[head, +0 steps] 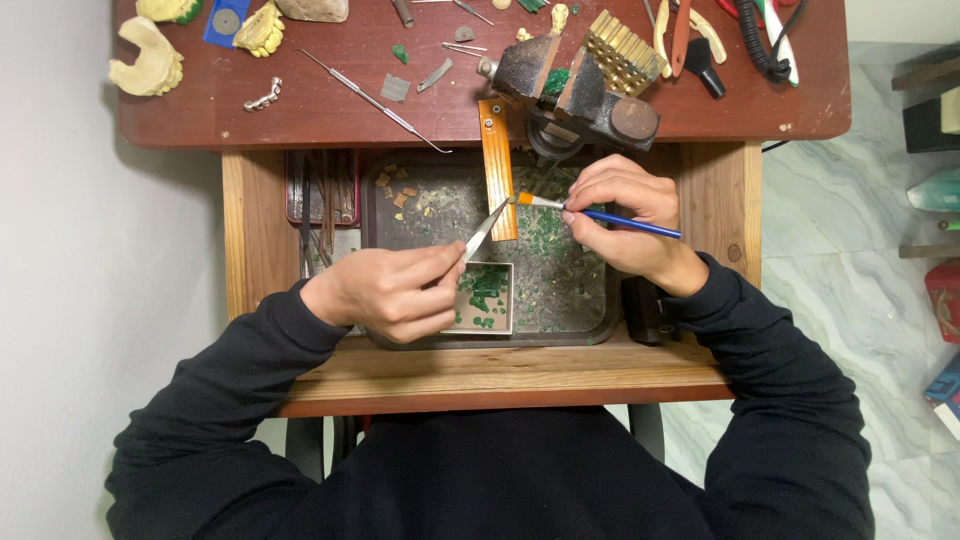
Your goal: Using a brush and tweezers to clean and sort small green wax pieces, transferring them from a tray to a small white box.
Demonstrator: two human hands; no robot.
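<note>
Head view: a person in dark sleeves is working over a pulled-out tray (590, 310) beneath a red-brown desk (300, 110). The left hand (390, 290) is pinching slim metal tweezers (487, 230), angling up and right. The right hand (625, 215) is gripping a blue-handled brush (600, 216), pointing left. Both tips are meeting just beside the orange bench peg (497, 165), with open tray room below.

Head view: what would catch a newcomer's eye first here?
The two hands meeting over the dark tray: the left hand holds a metal tool, the right hand a blue-handled brush, tips nearly touching. Just above, a black vise sits at the red table's edge, and yellowish dental casts lie at its far left.
</note>
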